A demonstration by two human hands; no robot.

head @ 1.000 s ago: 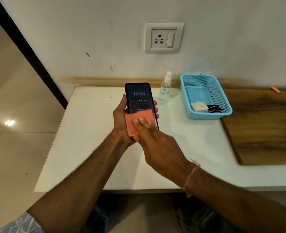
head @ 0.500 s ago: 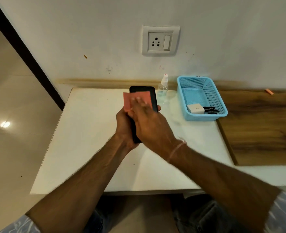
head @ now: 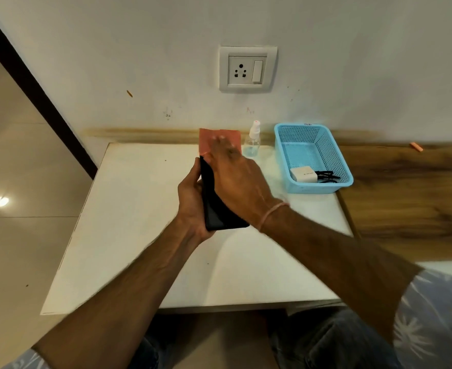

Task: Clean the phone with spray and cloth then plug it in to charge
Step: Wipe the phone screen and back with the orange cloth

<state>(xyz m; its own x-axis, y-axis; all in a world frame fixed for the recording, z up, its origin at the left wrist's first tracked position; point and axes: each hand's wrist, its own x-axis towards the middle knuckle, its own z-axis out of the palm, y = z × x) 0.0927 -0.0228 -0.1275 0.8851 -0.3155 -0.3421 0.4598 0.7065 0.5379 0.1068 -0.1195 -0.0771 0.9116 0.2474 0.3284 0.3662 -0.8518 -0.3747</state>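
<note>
phone (head: 215,206): a dark slab, held above the white table, its long axis pointing away from the person; the upper end is hidden under the cloth and the right hand, and the near end is seen bare.
left hand (head: 191,206): wrapped around the phone's left edge and underside, the thumb laid along the left rim; the phone is gripped by it.
cloth (head: 206,141): a salmon-pink square, pressed flat over the far end of the phone, its top edge seen past the fingertips.
right hand (head: 239,179): laid palm-down on the cloth, fingers stretched out and blurred; the cloth is pinned against the phone by it rather than clenched. a thin pink band is worn at the wrist.
spray bottle (head: 252,141): small, clear, with a white nozzle, set upright near the table's far edge, just right of the cloth and left of the basket.
basket (head: 283,161): light blue perforated plastic, placed on the table's far right corner.
charger adapter (head: 303,174): a white block lying in the basket's near end.
cable (head: 326,176): black, bundled just beside the adapter, inside the basket.
table (head: 129,222): white, with a wooden surface adjoining on the right.
wall socket (head: 247,69): a white plate with a switch, mounted on the wall above the table.
</note>
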